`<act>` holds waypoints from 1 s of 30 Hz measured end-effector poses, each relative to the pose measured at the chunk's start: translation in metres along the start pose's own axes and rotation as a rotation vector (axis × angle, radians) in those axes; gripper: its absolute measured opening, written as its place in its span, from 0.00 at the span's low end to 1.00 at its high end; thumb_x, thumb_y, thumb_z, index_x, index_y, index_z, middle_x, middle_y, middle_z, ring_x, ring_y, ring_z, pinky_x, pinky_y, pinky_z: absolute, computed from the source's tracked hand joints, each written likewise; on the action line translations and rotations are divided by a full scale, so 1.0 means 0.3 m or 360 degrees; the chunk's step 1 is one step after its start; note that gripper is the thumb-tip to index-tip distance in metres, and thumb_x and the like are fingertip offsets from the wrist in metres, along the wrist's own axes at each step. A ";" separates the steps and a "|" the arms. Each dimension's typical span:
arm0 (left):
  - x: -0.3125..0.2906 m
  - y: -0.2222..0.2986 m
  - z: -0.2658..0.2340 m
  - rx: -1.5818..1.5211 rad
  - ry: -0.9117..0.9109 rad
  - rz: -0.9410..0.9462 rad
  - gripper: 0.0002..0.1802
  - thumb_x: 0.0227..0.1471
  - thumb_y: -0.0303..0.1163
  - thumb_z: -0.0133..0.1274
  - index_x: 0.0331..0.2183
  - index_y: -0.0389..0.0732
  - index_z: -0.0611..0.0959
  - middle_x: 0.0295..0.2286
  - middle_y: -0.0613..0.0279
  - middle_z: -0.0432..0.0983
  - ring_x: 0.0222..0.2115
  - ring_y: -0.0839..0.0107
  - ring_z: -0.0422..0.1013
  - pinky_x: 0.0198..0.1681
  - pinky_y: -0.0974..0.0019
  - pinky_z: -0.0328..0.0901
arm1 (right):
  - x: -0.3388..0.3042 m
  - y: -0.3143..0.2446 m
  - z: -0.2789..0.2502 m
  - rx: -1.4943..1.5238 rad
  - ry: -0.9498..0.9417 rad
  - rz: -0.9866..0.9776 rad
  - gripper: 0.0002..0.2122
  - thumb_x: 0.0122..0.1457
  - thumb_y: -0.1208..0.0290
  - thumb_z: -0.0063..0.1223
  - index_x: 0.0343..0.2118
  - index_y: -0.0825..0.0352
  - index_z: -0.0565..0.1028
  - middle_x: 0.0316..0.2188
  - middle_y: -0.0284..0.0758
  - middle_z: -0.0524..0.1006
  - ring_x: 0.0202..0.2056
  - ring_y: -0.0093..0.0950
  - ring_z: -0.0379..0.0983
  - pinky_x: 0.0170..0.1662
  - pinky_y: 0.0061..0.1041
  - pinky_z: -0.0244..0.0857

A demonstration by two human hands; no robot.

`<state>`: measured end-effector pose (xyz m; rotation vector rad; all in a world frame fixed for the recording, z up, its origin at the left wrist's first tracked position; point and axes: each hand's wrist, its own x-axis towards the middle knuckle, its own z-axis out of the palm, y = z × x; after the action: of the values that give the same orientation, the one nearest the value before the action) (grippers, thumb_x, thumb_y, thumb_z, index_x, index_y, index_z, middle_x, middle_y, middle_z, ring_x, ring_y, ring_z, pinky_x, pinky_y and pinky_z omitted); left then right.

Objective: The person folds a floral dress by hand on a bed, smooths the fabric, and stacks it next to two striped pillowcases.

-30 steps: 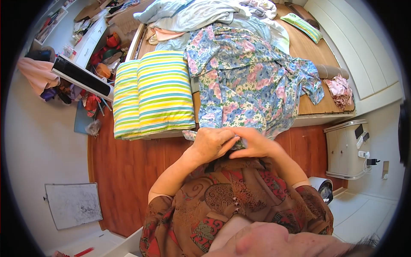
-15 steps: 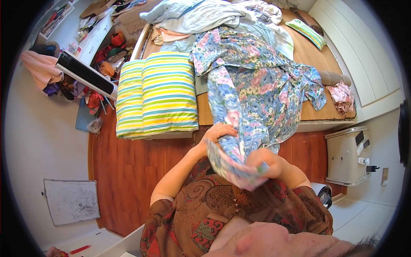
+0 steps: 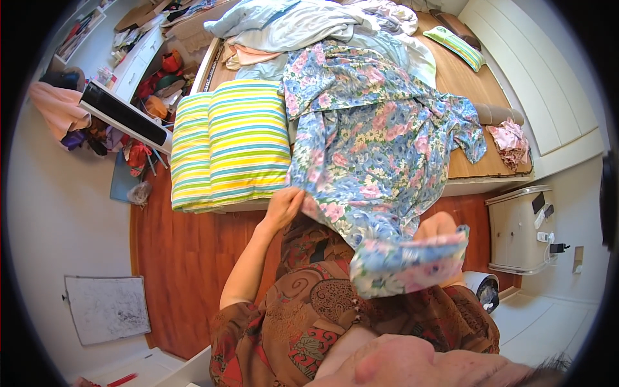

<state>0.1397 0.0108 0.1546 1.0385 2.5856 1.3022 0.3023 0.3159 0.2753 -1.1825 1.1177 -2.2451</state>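
- Workpiece: the floral-print garment [image 3: 380, 129] lies spread across the middle of the bed [image 3: 472, 170]; its lower end overhangs the bed's near edge toward the person's torso.
- Left hand [image 3: 285, 205]: thumb and fingers close in a pinch on the garment's left border, just off the bed's near edge. No gap shows between them. This hold appears to anchor the border and stop the cloth from sliding.
- Right hand [image 3: 437, 227]: fingers curl in behind a lifted flap [image 3: 409, 264] of the same garment, also off the near edge. The grip looks closed on cloth; the flap hides the fingertips, so their exact contact cannot be told. The flap is blurred.
- Hand spacing: the hands stand well apart with cloth spanning between them, which probably keeps the near end spread rather than bunched.
- Support: the bed carries most of the garment, so the hands seem to bear only the overhanging end. One sleeve [image 3: 474, 138] extends toward the near right corner.
- Surroundings: a folded striped quilt [image 3: 248, 142] occupies the near left corner, a bedding pile [image 3: 309, 29] the far edge, and a crumpled pink cloth [image 3: 511, 147] the near right corner. This arrangement appears to reserve the middle for the garment.
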 end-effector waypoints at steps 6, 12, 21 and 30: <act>-0.264 0.071 -0.395 -0.0138 0.1445 -0.0179 0.17 0.55 0.26 0.46 0.16 0.41 0.66 0.16 0.75 0.57 0.20 0.81 0.53 0.20 0.73 0.49 | -0.207 0.056 -0.062 -0.0296 0.1508 0.0267 0.18 0.59 0.64 0.42 0.46 0.74 0.68 0.36 0.40 0.74 0.37 0.32 0.73 0.39 0.24 0.69; -0.298 0.433 -0.570 -0.0319 0.1723 0.0536 0.16 0.53 0.34 0.48 0.19 0.39 0.65 0.18 0.63 0.62 0.17 0.75 0.61 0.20 0.73 0.55 | 0.086 0.114 -0.103 0.0320 0.1599 0.0357 0.14 0.61 0.69 0.45 0.46 0.71 0.69 0.38 0.36 0.76 0.40 0.21 0.72 0.42 0.21 0.66; -0.001 0.469 -0.129 0.0339 0.0384 0.0633 0.12 0.49 0.29 0.55 0.17 0.44 0.73 0.12 0.62 0.64 0.11 0.65 0.63 0.15 0.64 0.58 | 0.185 0.144 -0.056 -0.1205 0.1042 0.0783 0.33 0.46 0.67 0.63 0.55 0.70 0.63 0.39 0.40 0.75 0.40 0.29 0.71 0.44 0.27 0.63; 0.078 0.423 -0.100 -0.0417 -0.0291 0.0262 0.17 0.40 0.35 0.64 0.32 0.38 0.79 0.25 0.57 0.73 0.25 0.60 0.71 0.28 0.65 0.65 | 0.208 0.218 -0.037 -0.0899 0.0817 0.0946 0.08 0.55 0.70 0.53 0.31 0.70 0.76 0.21 0.31 0.76 0.20 0.17 0.70 0.24 0.19 0.63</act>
<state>0.1800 0.0566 0.2722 1.2723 2.1675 1.4563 0.2545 0.2416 0.2528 -0.3150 2.0708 -1.8330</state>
